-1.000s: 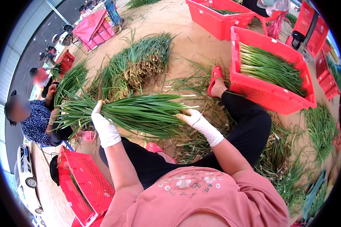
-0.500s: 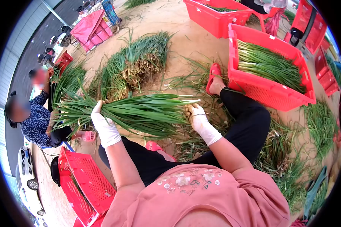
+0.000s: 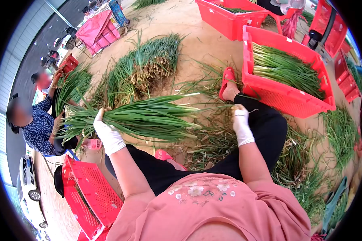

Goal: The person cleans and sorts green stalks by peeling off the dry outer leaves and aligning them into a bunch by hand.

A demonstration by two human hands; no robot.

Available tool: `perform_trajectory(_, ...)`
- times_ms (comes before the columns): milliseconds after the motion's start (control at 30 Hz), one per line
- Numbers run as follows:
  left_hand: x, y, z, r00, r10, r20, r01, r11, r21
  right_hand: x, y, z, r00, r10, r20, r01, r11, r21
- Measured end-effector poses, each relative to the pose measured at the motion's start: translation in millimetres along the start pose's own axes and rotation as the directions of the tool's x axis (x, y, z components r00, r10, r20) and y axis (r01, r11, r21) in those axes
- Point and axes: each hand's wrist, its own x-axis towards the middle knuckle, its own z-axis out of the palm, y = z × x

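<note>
My left hand, in a white glove with soiled fingertips, is closed around a bunch of garlic chives. The bunch lies sideways in front of me, leaves fanning left and pale stem ends pointing right. Away from those ends, above my right knee, is my right hand, also gloved. Its fingers are closed on thin leaf strands, which trail toward the bunch. Beneath the bunch and between my legs lie loose trimmings. A heap of chives with roots showing rests on the ground beyond.
A red crate holding neatly laid chives stands at right, with another red crate behind it. Red crates stand at lower left. A person in a patterned blue shirt sits at left. More chives lie at far right.
My right hand has moved right, away from the stem ends, drawing out thin strands. My left hand still grips the bunch, shifted slightly left.
</note>
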Motion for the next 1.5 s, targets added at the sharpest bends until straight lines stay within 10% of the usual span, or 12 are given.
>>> perform_trajectory(33, -3, 6, 6, 0.997, 0.030, -0.067, -0.034, 0.998, -0.058, 8, -16, -11, 0.997, 0.039, -0.063, -0.026, 0.981, 0.192)
perform_trajectory(167, 4, 28, 3, 0.996, 0.056, -0.070, -0.061, 0.996, -0.064, 22, -40, -11, 0.938, -0.324, -0.124, 0.273, 0.910, -0.311)
perform_trajectory(267, -1, 35, 10, 0.994, 0.069, -0.082, -0.073, 0.996, -0.049, -35, -60, 31, 0.885, -0.415, 0.209, 0.297, 0.161, -0.941)
perform_trajectory(333, -6, 35, 12, 0.992, 0.116, -0.055, -0.117, 0.993, -0.019, -34, -50, 53, 0.853, -0.234, 0.468, 0.522, 0.351, -0.777)
perform_trajectory(367, -5, 35, 11, 0.992, 0.116, -0.054, -0.117, 0.993, -0.016, -41, -38, 66, 0.858, -0.135, 0.496, 0.454, 0.654, -0.606)
perform_trajectory(433, -1, 33, 6, 0.997, 0.074, -0.026, -0.074, 0.997, -0.006, -59, -31, 91, 0.697, -0.245, 0.674, 0.681, 0.520, -0.515)
perform_trajectory(733, -3, 22, 3, 0.998, 0.039, -0.054, -0.041, 0.999, -0.035, -54, 6, 116, 0.800, -0.112, 0.590, 0.534, 0.582, -0.614)
perform_trajectory(833, -2, 22, 2, 0.999, 0.027, -0.047, -0.029, 0.999, -0.043, -59, -7, 110, 0.706, 0.333, 0.625, -0.128, 0.928, -0.350)
perform_trajectory(933, -4, 20, 6, 0.998, 0.023, -0.056, -0.027, 0.998, -0.056, -64, -9, 107, 0.681, 0.347, 0.645, -0.548, 0.826, 0.134)
perform_trajectory(1067, 0, 12, -3, 0.997, -0.004, -0.083, -0.003, 0.997, -0.078, -61, -2, 97, 0.562, 0.336, 0.756, -0.737, 0.618, 0.273)
perform_trajectory(1500, -5, -5, -18, 0.992, -0.054, -0.112, 0.044, 0.995, -0.087, -65, 1, 105, 0.851, 0.255, 0.459, -0.350, 0.927, 0.135)
